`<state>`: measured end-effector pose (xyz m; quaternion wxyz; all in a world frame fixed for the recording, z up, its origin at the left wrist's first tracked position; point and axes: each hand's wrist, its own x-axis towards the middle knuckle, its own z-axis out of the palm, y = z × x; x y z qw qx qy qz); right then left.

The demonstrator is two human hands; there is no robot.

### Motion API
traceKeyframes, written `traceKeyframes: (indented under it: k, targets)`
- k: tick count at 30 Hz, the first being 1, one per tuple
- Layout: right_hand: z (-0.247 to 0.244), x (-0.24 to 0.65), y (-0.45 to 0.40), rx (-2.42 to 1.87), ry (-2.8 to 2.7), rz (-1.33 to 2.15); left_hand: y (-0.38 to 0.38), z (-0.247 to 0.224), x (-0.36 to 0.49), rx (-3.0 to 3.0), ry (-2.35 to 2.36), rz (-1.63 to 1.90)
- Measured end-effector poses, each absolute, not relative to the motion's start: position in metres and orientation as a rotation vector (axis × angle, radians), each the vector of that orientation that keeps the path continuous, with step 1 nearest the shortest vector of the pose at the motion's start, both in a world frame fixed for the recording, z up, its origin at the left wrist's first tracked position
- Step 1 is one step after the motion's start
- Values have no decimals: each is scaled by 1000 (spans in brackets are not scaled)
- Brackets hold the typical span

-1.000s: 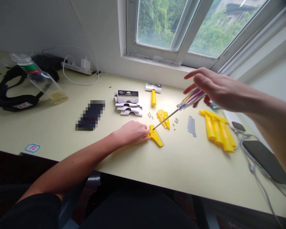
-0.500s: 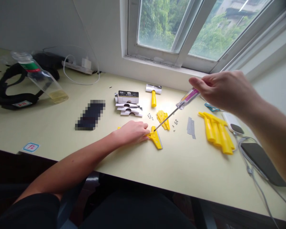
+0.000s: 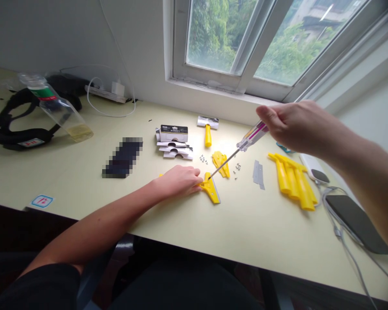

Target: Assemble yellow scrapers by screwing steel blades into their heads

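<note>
The left hand (image 3: 177,181) grips a bladed yellow scraper (image 3: 212,191); the right hand (image 3: 297,127) closes on a screwdriver (image 3: 252,135), tip at the scraper; loose yellow handles (image 3: 292,183), blades (image 3: 259,174) and screws (image 3: 237,169) remain below it.

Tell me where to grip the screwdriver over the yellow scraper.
The screwdriver's clear, pink-striped handle, coming from the butt end, as the right hand does: it is the thick part. The thin steel shaft slopes down to the yellow scraper, so stay off it.
</note>
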<state>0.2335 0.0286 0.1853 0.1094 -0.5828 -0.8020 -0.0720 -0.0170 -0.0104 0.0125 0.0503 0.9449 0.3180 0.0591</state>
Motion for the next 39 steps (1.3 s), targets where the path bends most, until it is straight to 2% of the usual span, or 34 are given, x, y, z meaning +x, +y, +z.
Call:
traceKeyframes:
  k: [3,8,13,15,19,20,22,26,28,30,33,35,37,39]
  targets:
    - [191,243,32,-1847,-2396,-293,-11,13,-17,2869,968,170]
    - [199,259,33,-1353,-2648,471,-10,13,-17,2888,968,160]
    - [186,245,29,-1427,-2245,632,-10,12,-17,2884,977,148]
    - [180,237,28,-1550,-2194,514,-10,12,-17,2880,973,151]
    - [178,234,28,-1902,-2313,-349,-9,11,-18,2870,971,159]
    - [180,236,28,-1942,-2315,-450,-9,10,-18,2866,970,167]
    - [185,243,27,-1898,-2356,-332,-9,10,-18,2860,965,180]
    - [194,254,22,-1366,-2543,360,-9,9,-19,2862,959,180]
    - [194,253,20,-1335,-2540,513,-9,9,-19,2868,960,177]
    - [192,249,21,-1518,-2514,386,-9,9,-18,2868,963,177]
    - [187,245,25,-1801,-2440,-122,-9,10,-18,2864,967,174]
    - [186,247,27,-1874,-2379,-302,-9,10,-19,2865,964,179]
    - [187,253,28,-1801,-2428,-148,-9,9,-20,2864,956,187]
    - [189,258,27,-1598,-2543,200,-9,9,-20,2861,951,188]
